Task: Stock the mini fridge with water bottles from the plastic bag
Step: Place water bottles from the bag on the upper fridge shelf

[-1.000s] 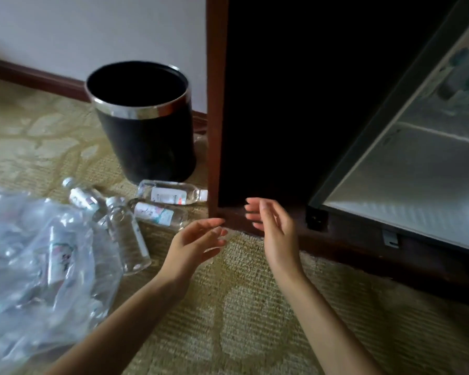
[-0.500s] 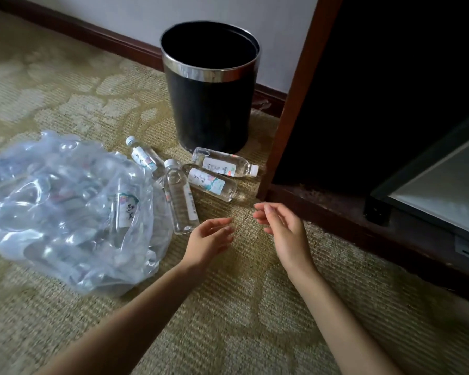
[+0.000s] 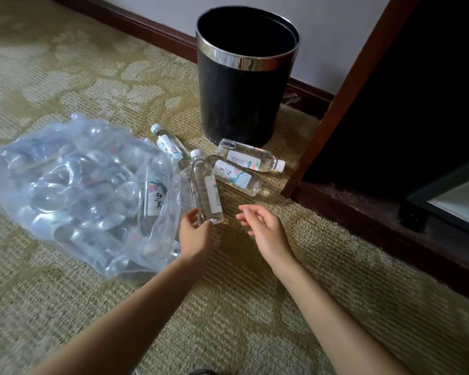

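Note:
A clear plastic bag (image 3: 73, 185) holding several water bottles lies on the carpet at the left. Beside it several loose water bottles lie on the floor. The nearest bottle (image 3: 206, 189) points its cap away from me. My left hand (image 3: 195, 234) reaches its base, thumb at the bottle's left side and fingertips touching the bottom end. That bottle still lies flat on the carpet. Two more bottles (image 3: 237, 175) (image 3: 251, 158) lie by the bin, and another bottle (image 3: 168, 143) lies by the bag's edge. My right hand (image 3: 266, 231) hovers loosely curled and holds nothing. The mini fridge's (image 3: 460, 201) open corner shows at the right edge.
A black waste bin (image 3: 244, 85) with a chrome rim stands against the wall behind the bottles. A dark wooden cabinet frame (image 3: 344, 104) and its base rail (image 3: 363, 220) enclose the fridge on the right. Patterned carpet (image 3: 228, 307) covers the floor around my arms.
My view has swung left, from the fridge to the bag and bottles. Both hands moved left toward the loose bottles, and my left hand has reached the nearest bottle's base.

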Action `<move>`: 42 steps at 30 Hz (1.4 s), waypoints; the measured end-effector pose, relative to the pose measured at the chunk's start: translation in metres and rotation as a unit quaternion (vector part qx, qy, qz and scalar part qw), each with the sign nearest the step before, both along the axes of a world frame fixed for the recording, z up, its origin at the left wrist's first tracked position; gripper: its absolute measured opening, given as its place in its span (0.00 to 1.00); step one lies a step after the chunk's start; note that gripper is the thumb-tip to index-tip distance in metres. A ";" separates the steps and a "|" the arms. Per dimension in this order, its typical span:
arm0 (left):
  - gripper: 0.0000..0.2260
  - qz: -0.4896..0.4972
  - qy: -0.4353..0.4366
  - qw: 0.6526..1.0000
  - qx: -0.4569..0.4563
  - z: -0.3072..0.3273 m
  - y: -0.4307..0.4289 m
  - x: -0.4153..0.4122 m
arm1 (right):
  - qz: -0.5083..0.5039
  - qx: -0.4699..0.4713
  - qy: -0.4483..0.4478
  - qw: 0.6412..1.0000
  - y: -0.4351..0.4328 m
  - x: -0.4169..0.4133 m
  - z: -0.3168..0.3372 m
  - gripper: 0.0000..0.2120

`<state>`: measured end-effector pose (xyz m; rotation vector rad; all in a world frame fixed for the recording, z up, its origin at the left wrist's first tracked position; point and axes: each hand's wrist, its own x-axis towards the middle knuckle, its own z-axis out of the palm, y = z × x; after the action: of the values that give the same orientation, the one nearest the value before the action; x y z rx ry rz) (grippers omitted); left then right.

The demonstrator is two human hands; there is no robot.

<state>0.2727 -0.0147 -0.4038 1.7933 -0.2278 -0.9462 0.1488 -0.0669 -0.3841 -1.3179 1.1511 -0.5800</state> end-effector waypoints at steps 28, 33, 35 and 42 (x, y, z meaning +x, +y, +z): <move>0.19 -0.117 0.026 0.993 0.010 -0.011 -0.006 0.021 | 0.053 -0.008 0.166 0.985 -0.004 0.085 -0.047 0.39; 0.17 -0.048 0.126 0.991 0.027 -0.012 -0.006 0.017 | 0.043 -0.011 0.148 0.988 0.000 0.081 -0.049 0.38; 0.18 -0.026 0.161 0.986 0.021 -0.010 -0.004 0.018 | 0.039 0.002 0.145 0.989 0.001 0.080 -0.049 0.37; 0.21 -0.091 0.158 0.981 0.061 -0.022 0.005 0.013 | -0.023 0.035 0.176 0.983 0.003 0.065 -0.049 0.27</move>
<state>0.2859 -0.0098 -0.4262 1.7237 -0.1357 -1.3861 0.2134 -0.0639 -0.4334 -1.3706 1.4802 -0.3412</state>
